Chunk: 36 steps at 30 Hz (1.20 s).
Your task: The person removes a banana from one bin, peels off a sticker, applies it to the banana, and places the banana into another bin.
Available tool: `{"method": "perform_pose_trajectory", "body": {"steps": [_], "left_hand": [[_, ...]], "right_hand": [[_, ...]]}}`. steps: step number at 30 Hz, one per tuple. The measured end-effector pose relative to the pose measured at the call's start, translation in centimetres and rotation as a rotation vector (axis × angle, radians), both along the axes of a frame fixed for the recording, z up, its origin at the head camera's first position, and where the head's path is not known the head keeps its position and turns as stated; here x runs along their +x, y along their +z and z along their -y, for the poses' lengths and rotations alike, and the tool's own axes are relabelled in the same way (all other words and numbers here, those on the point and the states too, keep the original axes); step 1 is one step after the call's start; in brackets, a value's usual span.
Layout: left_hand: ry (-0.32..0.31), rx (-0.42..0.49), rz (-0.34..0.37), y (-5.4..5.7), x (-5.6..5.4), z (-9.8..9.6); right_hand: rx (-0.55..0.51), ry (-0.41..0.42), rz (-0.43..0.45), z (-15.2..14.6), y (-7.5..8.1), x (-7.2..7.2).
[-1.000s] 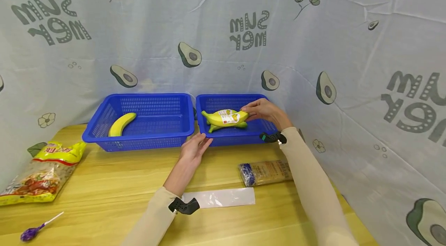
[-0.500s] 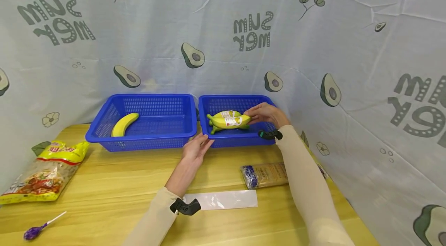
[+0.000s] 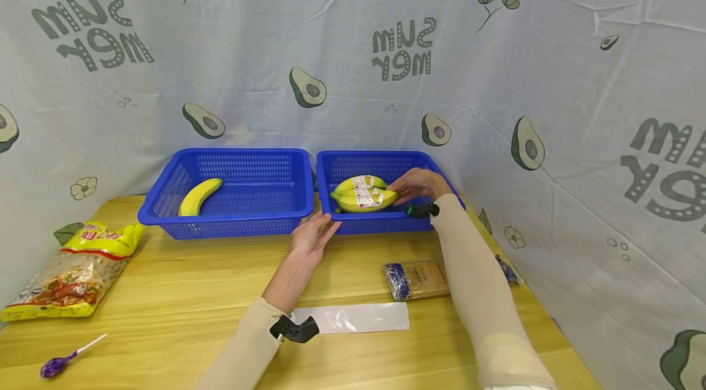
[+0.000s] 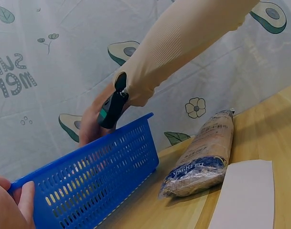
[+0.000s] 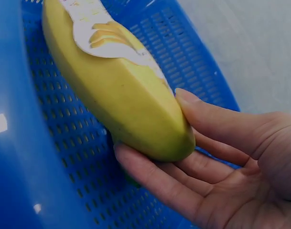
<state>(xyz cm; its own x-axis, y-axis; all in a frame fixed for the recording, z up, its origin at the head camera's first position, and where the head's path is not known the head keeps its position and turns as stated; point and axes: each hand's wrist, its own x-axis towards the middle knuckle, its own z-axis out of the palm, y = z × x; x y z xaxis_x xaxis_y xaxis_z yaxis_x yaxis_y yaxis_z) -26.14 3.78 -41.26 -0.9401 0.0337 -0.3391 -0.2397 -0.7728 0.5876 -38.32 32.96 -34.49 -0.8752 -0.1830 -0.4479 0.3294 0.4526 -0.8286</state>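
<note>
Two labelled bananas [image 3: 358, 198] sit near the right basket's [image 3: 375, 225] front edge, where I have the right hand [image 3: 416, 184] gripping the nearer one's end and the left hand [image 3: 309, 235] pinching the front-left corner, probably a positioning step that next calls for gentle release.

White-labelled yellow bananas [image 3: 360, 198] sit lengthwise inside the smaller blue perforated basket [image 3: 380, 225], one end gripped by the right hand [image 3: 417, 184], the left hand [image 3: 309, 237] pinching the basket's front-left rim.

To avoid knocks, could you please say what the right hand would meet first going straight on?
The bananas the right hand grips; beyond them, probably their basket's left wall, though depth is unclear.
</note>
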Motion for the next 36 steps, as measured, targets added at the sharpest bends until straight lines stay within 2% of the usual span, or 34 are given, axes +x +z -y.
{"method": "perform_pose_trajectory", "body": {"steps": [5, 9, 29, 36], "left_hand": [[-0.001, 0.004, -0.006, 0.11, 0.12, -0.03], [-0.001, 0.008, -0.009, 0.28, 0.12, -0.07], [0.004, 0.019, -0.001, 0.21, 0.2, 0.1], [0.005, 0.018, -0.002, 0.22, 0.4, 0.07]], "right_hand": [[0.019, -0.006, 0.069, -0.13, -0.47, -0.57], [0.033, -0.02, 0.082, -0.26, -0.78, -0.84], [0.32, -0.007, 0.037, -0.32, -0.32, -0.16], [0.277, -0.033, 0.04, -0.87, -0.53, 0.11]]}}
